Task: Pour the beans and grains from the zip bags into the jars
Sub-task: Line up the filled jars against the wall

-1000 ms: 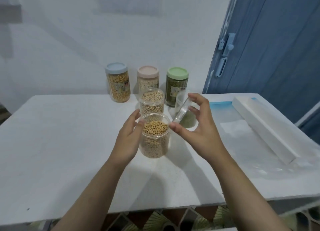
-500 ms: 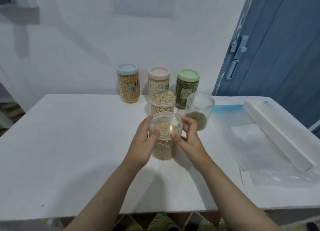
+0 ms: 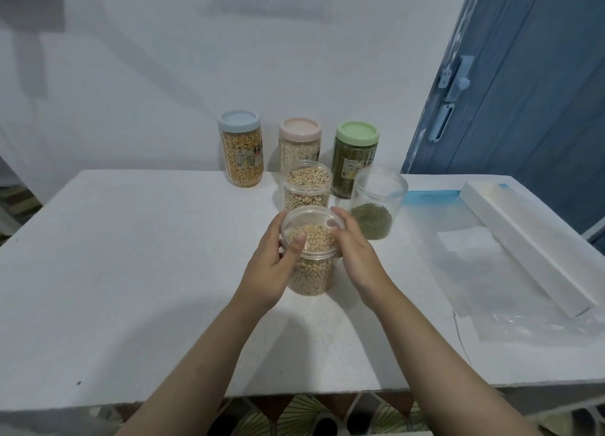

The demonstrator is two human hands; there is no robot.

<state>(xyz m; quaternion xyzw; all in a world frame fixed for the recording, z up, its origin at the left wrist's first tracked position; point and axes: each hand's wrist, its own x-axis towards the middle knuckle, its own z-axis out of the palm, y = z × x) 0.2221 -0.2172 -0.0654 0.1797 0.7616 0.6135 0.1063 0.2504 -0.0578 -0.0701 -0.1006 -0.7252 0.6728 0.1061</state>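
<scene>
While both hands, left [image 3: 271, 265] and right [image 3: 355, 255], clasp the lid [image 3: 311, 229] on the soybean jar [image 3: 311, 278] mid-table, we should seat it level, then twist without tipping.

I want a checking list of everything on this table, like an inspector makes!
Surface: white table, a small dark speck near its front left edge.
Job's things: soybean jar with clear lid on top; jar of pale beans behind it; open jar part-filled with green beans; empty zip bags lying flat at right.
Clutter: three tall lidded jars at the back; white foam block.
Grippers: left hand and right hand grip the lid.
Cables: nothing seen.
Surroundings: white wall, blue door.
</scene>
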